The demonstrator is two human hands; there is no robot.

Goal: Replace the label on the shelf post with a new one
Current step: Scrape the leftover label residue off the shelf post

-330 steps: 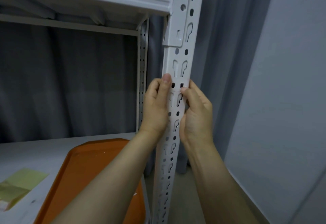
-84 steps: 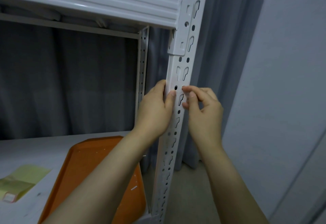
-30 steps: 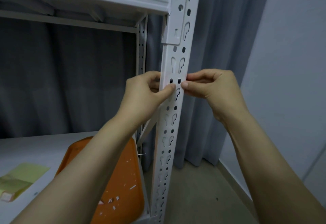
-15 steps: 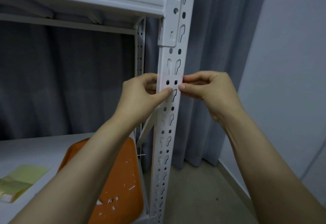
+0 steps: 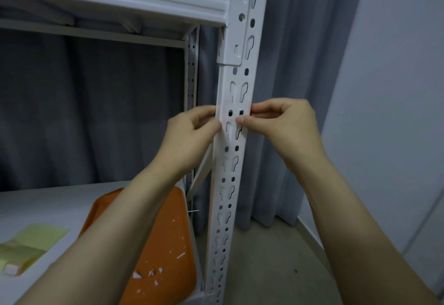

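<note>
Both your hands are up on the shelf post, just below the beam bracket. The label sits right between them, a pale patch on the post's face, faintly pink at its left edge. Your left hand curls in at the left edge, thumb pressed on the paper. Your right hand pinches narrow at the right edge, forefinger tip on the face beside two dark holes. How much paper is actually under those pads, I can't tell. Nor can I tell whether this is the old label to be peeled or the new one to be stuck down, since it's white on white.

Either way, watch the slots. The paper bridges open holes with nothing behind it, so a hard press probably punches through or tears it ragged. Pull with one hand ahead of the other and it likely ends up crooked, or creases at the post's corner, where a fold wants to lift. If you're peeling, a steep tug risks shredding it into bits like the white scraps lying in the orange tray under your left forearm. And mind your fingertips, because those punched edges look sharp. Slow, even pressure from the middle outward looks safest.
</note>
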